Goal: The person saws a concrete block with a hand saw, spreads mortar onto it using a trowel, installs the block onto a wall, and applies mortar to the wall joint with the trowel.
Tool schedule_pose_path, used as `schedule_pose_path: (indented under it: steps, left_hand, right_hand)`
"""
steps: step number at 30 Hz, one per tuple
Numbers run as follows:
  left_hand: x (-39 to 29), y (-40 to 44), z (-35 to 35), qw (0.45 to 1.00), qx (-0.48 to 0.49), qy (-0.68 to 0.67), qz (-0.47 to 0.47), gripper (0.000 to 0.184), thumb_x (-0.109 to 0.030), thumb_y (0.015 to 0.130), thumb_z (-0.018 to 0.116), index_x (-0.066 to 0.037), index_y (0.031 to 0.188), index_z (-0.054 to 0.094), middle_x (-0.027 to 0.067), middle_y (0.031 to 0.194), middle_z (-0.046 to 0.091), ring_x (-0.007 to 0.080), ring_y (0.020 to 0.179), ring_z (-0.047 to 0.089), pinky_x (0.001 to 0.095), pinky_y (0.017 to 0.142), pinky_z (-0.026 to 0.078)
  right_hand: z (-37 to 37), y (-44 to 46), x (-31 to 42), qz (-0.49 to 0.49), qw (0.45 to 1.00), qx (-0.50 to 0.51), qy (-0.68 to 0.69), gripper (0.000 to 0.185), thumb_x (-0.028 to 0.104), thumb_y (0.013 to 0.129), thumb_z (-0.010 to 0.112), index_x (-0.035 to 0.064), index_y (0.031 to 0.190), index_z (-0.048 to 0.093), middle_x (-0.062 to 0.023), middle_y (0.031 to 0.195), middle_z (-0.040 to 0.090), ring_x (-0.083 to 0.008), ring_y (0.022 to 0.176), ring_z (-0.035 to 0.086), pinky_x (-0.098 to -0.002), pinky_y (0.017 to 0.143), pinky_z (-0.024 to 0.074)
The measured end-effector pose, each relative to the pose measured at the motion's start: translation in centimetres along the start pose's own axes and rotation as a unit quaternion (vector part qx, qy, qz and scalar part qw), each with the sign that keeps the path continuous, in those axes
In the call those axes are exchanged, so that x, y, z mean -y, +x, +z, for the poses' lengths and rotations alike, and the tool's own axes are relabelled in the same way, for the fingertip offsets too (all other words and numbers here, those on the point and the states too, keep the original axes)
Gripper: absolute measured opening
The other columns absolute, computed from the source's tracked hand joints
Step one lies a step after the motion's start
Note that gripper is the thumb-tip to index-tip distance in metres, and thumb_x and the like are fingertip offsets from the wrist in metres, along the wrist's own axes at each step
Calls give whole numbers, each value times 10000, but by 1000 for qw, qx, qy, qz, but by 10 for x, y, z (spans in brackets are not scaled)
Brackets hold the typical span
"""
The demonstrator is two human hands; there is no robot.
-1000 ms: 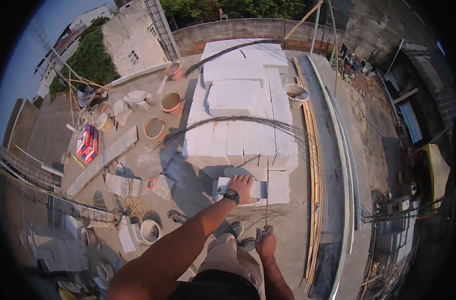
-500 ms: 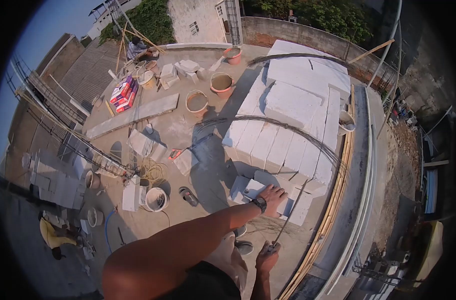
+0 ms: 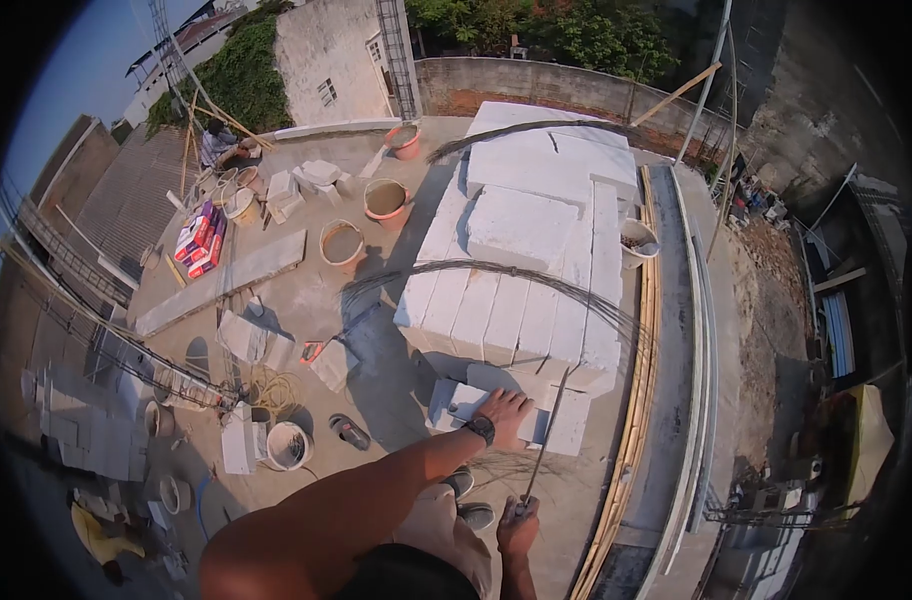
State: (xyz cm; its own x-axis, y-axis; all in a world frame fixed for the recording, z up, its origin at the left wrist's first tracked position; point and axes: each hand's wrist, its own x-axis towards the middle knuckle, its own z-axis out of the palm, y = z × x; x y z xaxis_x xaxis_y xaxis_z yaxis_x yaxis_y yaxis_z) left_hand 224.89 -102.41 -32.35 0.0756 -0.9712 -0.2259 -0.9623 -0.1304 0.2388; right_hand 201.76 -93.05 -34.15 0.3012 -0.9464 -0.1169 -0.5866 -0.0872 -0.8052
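My left hand [image 3: 504,415] lies with fingers spread on a pale block [image 3: 464,402] near my feet; a dark watch is on that wrist. My right hand [image 3: 518,525] is closed round the handle of a hand saw [image 3: 544,445], whose long thin blade shows edge-on and slants up and away. The blade runs beside the left hand, along a light block [image 3: 573,420] on its right. Whether the teeth are inside a cut cannot be made out. A big stack of white blocks [image 3: 521,225] rises just beyond both hands.
Bamboo poles [image 3: 616,480] run along the right edge. Buckets of grey mix [image 3: 386,203], a plank [image 3: 226,280], bags [image 3: 201,240] and an orange-handled saw [image 3: 313,351] are on the left. A sandal [image 3: 349,432] lies near me. Other people [image 3: 219,145] work at the far left and lower left.
My view has turned, so the scene sits further left. The left hand stays on the block. The right hand still grips the saw, its blade now standing a little steeper in view.
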Motion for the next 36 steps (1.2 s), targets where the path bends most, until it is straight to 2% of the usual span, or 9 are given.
schedule_pose_path:
  steps: [5, 9, 16, 24, 30, 33, 35, 36]
  left_hand:
    - [2, 0, 0, 1000, 3, -6, 7, 877, -502, 696, 734, -24, 1373, 447, 151, 1352, 514, 291, 1278, 453, 463, 1085, 289]
    - [3, 1, 5, 1000, -10, -11, 10, 895, -548, 687, 735, -20, 1360, 471, 162, 1342, 516, 309, 1280, 454, 481, 1085, 294]
    - [2, 0, 3, 1000, -1, -10, 5, 898, -563, 700, 719, -15, 1366, 468, 174, 1362, 508, 322, 1302, 437, 489, 1095, 289]
    - [1, -1, -1, 1000, 4, 5, 3, 898, -519, 704, 735, -20, 1390, 438, 158, 1374, 506, 297, 1297, 439, 462, 1094, 288]
    - [2, -2, 3, 1000, -16, -9, 5, 893, -526, 696, 734, -16, 1374, 455, 153, 1360, 515, 295, 1289, 452, 455, 1082, 300]
    - [0, -2, 0, 1000, -20, -16, 2, 878, -538, 690, 736, -17, 1348, 476, 152, 1340, 523, 291, 1285, 460, 449, 1071, 313]
    - [1, -3, -1, 1000, -26, -11, 4, 875, -531, 683, 743, -18, 1340, 478, 150, 1332, 526, 288, 1277, 467, 444, 1067, 317]
    - [0, -1, 1, 1000, -23, -14, 4, 874, -526, 679, 744, -19, 1339, 478, 154, 1328, 526, 289, 1278, 466, 443, 1066, 317]
  right_hand:
    - [-3, 2, 6, 40, 999, 31, 12, 253, 178, 922, 650, -6, 1061, 548, -175, 673, 627, -349, 589, 644, -433, 549, 484]
    - [-3, 1, 4, 31, 999, 25, 14, 247, 173, 923, 646, -4, 1063, 545, -163, 653, 617, -343, 573, 635, -432, 541, 478]
    - [2, 0, -6, 14, 1000, 17, 6, 260, 197, 928, 644, -3, 1063, 548, -199, 699, 626, -391, 626, 643, -456, 565, 488]
    - [-3, 1, 6, 23, 1000, 15, 10, 272, 231, 941, 636, -4, 1045, 547, -207, 703, 608, -392, 638, 634, -454, 585, 484]
    - [-2, 2, -1, 7, 1000, 29, 9, 252, 214, 945, 634, 0, 1047, 548, -192, 658, 602, -367, 588, 631, -430, 543, 473]
    - [-7, 1, 1, 0, 999, 32, 16, 241, 192, 937, 632, -10, 1037, 546, -211, 680, 609, -393, 611, 628, -451, 561, 474]
    - [-12, 4, 21, 54, 998, 38, 10, 247, 199, 942, 622, -13, 1040, 541, -228, 685, 608, -416, 626, 627, -468, 556, 464]
    - [-12, 5, 14, 48, 998, 46, 6, 247, 199, 942, 622, -13, 1040, 541, -228, 685, 608, -416, 626, 627, -468, 556, 464]
